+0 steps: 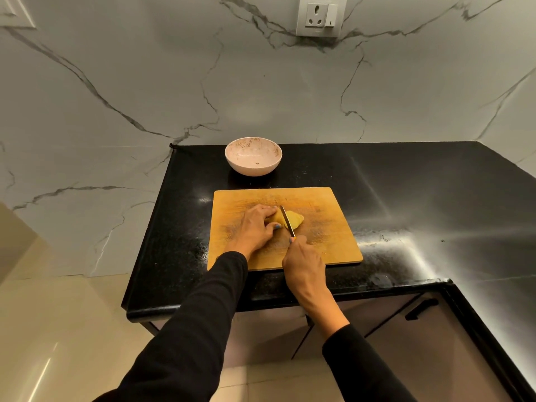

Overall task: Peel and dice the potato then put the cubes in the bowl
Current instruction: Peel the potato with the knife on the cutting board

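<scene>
One peeled potato [294, 220] pinned under my left hand [255, 227], right hand [303, 264] gripping knife [287, 220]: I keep fingertips curled back, slices even.

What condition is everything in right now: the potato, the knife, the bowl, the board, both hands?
Potato: peeled, partly sliced, lying on the board.
Knife: blade down in the potato, mid-cut.
Bowl: upright, no cubes inside.
Cutting board: flat on the counter, scored with cut marks.
Left hand: pressing on the potato.
Right hand: closed around the knife handle.
</scene>
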